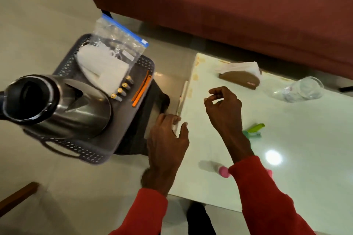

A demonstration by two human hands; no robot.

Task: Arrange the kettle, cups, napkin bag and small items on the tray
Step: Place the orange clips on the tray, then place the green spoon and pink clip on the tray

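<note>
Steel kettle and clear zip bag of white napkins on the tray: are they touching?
Cannot tell. In the head view the steel kettle overlaps the lower edge of the clear zip bag of napkins on the grey tray; no gap or contact shows plainly.

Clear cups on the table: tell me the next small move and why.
Probably the right hand, hovering loosely curled over the white table and holding nothing, should reach for the clear cups lying on their side. The kettle, napkin bag, yellow-capped tubes and orange sticks already sit on the grey tray.
</note>
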